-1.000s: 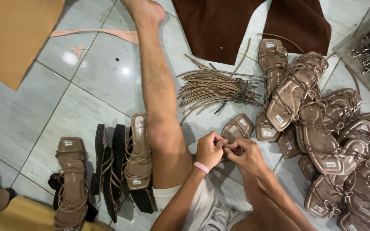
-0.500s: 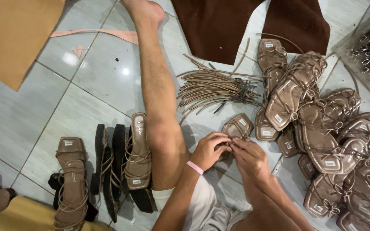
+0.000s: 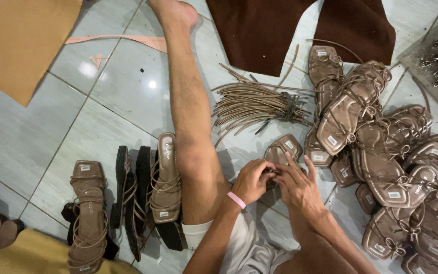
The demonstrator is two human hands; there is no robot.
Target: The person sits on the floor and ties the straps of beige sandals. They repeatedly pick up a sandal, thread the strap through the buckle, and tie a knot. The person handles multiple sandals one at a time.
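I sit on a tiled floor with one bare leg (image 3: 191, 122) stretched out. My left hand (image 3: 252, 180), with a pink band at the wrist, and my right hand (image 3: 300, 185) meet over a tan strappy sandal (image 3: 282, 150) lying on the floor in front of me. Both hands pinch at its thin straps near the toe end. The fingertips hide the exact spot they grip.
A bundle of tan cords (image 3: 259, 106) lies beyond the sandal. A big heap of matching sandals (image 3: 381, 162) fills the right side. Finished sandals (image 3: 128, 203) stand left of my leg. Dark brown sheets (image 3: 280, 25) and a tan sheet (image 3: 16, 45) lie farther off.
My hands have shifted slightly on the sandal's straps, and my right hand's fingers have spread out more. The sandal stays in place.
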